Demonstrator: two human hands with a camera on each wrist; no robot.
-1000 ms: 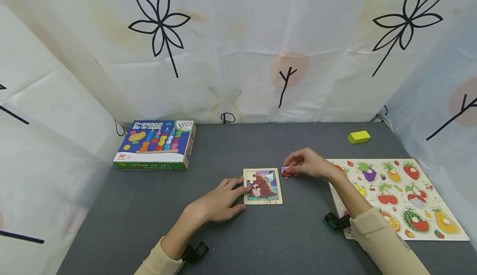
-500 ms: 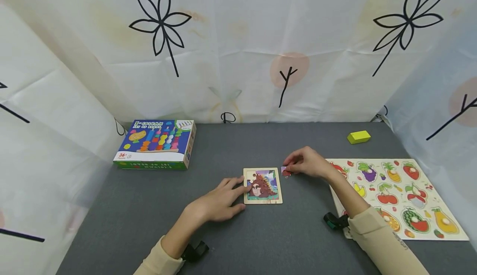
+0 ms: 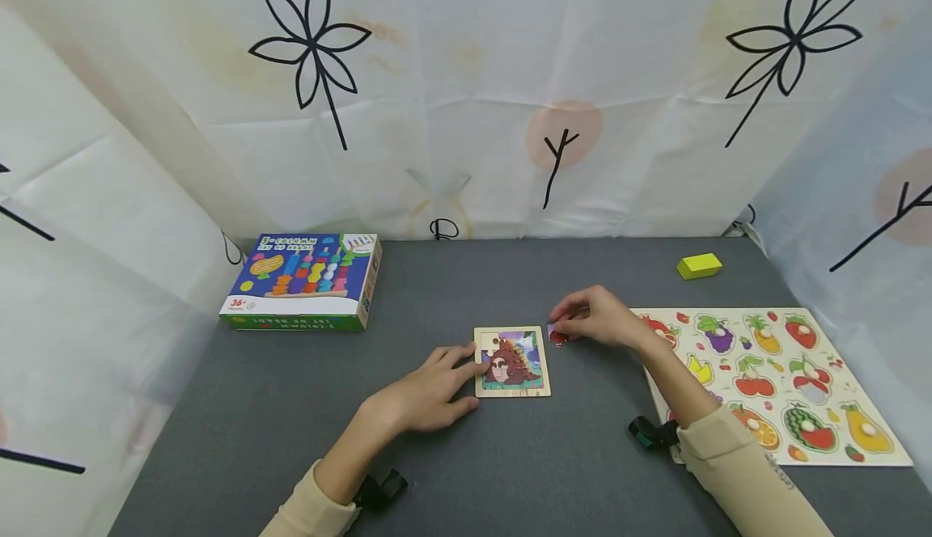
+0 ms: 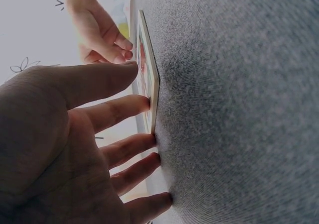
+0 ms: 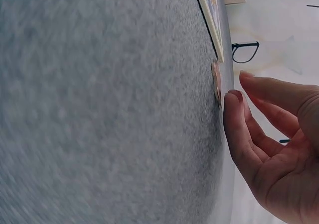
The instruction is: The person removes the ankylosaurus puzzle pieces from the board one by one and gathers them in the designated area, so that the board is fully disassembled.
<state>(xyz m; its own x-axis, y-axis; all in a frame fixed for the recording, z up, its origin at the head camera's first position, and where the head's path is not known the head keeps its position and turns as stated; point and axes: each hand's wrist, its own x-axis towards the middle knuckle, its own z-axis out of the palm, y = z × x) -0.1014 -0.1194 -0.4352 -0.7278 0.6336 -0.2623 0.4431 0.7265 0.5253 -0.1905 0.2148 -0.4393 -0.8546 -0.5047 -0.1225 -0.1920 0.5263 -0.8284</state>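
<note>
While the left hand (image 3: pixel 418 399) lies with its fingers straight and spread wide, its index fingertip rests on the near-side rim of the small wooden puzzle (image 3: pixel 513 394), at the edge on that hand's side, with the thumb near the lower corner and the other fingertips reaching down to the grey tabletop (image 3: pixel 502 480). Just past those fingers sits the puzzle's picture, a brown spiky figure with a pale face. On the opposite side, the right hand (image 3: pixel 597 315) has its fingers bent, a narrow gap between thumb and index finger and nothing clasped in it — the loose puzzle piece (image 5: pixel 217 82), reddish-brown and purple, lies flat on the tabletop at those fingertips, between them and the puzzle; whether the fingertips touch it I cannot tell. Behind the right fingers, under the forearm, spreads a fruit board (image 3: pixel 884 458) of printed shapes, and farther away beyond those fingers, off to the right, stands a yellow block (image 3: pixel 699 267). Well beyond the left fingers, toward the left, lies a blue toy box (image 3: pixel 306 278) — and past everything hangs a pale curtain (image 3: pixel 451 60) with leaf drawings
</note>
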